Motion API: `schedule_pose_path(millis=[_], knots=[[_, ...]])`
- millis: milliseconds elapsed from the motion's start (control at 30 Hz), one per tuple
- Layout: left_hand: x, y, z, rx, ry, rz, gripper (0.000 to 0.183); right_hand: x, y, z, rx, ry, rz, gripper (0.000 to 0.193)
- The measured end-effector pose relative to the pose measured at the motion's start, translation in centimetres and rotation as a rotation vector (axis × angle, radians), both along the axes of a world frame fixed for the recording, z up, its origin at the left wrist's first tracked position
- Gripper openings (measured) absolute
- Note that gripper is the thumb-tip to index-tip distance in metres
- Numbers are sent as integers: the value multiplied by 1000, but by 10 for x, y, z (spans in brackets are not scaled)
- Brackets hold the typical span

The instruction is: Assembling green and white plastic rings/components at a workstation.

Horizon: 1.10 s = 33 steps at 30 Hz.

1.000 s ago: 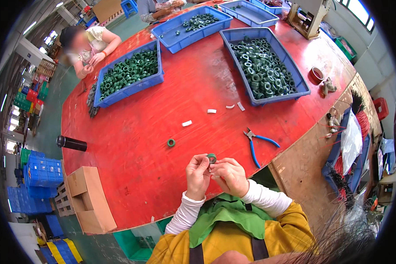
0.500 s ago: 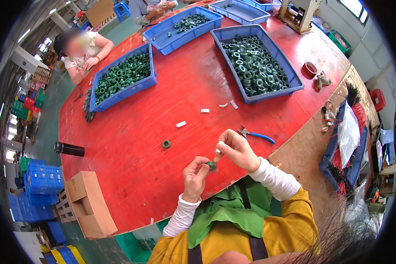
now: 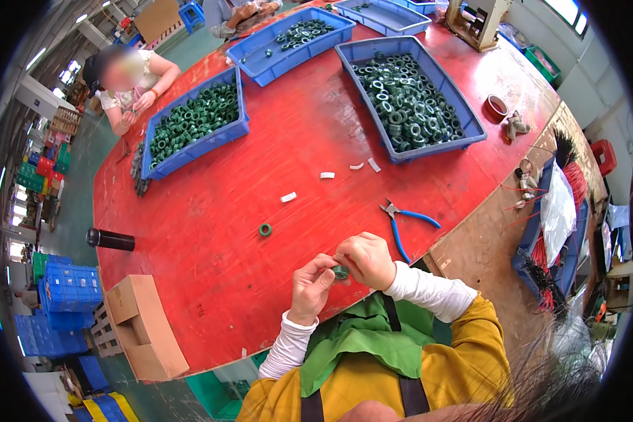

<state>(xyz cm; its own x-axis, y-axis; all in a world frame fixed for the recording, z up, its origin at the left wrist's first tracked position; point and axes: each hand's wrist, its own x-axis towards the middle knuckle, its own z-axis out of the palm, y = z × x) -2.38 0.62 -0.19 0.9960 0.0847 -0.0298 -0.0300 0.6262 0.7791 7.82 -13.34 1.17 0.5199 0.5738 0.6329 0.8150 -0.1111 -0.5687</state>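
A small green ring [image 3: 340, 272] is pinched between the thumb and fingers of my left hand [image 3: 311, 290], just above the table's near edge. My right hand [image 3: 366, 260] has its fingers closed together right against the ring's upper side. Whatever lies under those right fingertips is hidden. Beyond my hands, a second green ring [image 3: 265, 230] lies alone on the red table [image 3: 218, 267]. Cutting pliers with blue handles [image 3: 399, 224] rest open just beyond my right hand. Several short white pieces lie farther off, among them one white strip [image 3: 288, 197] and another white strip [image 3: 327, 175].
Blue trays heaped with green rings stand at the far right [image 3: 446, 149] and far left [image 3: 198, 149]. Behind them is a sparsely filled blue tray [image 3: 264, 76]. A black bottle [image 3: 111, 240] and cardboard box [image 3: 151, 330] are on the left. A co-worker [image 3: 137, 84] sits across; a tape roll [image 3: 496, 107] lies right.
My right hand has come down and left to the ring in my left hand, uncovering the pliers' handles. The white piece it pinched is no longer visible. My left hand has barely moved.
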Motion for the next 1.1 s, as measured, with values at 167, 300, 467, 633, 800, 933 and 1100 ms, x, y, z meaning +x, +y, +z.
schedule_pose_path(millis=[167,300,467,633,800,933,1100], knots=[[-1,-1,1,-12,-1,19,18,-1,1,-5,27,-32,-24,13],[1,2,4,69,26,-13,18,-1,1,-2,-11,144,-37,15],[1,6,-1,149,-32,-32,17,-1,0,-2,22,376,-31,14],[1,5,-2,123,-13,-30,17,-1,-4,-7,114,1038,114,18],[1,6,-6,66,-9,-12,17,-3,-8,-15,48,1247,300,22],[1,9,-7,-38,25,16,17,-9,-11,2,59,923,351,26],[-2,7,-15,-78,42,40,18,-9,-13,-2,10,622,327,21]])
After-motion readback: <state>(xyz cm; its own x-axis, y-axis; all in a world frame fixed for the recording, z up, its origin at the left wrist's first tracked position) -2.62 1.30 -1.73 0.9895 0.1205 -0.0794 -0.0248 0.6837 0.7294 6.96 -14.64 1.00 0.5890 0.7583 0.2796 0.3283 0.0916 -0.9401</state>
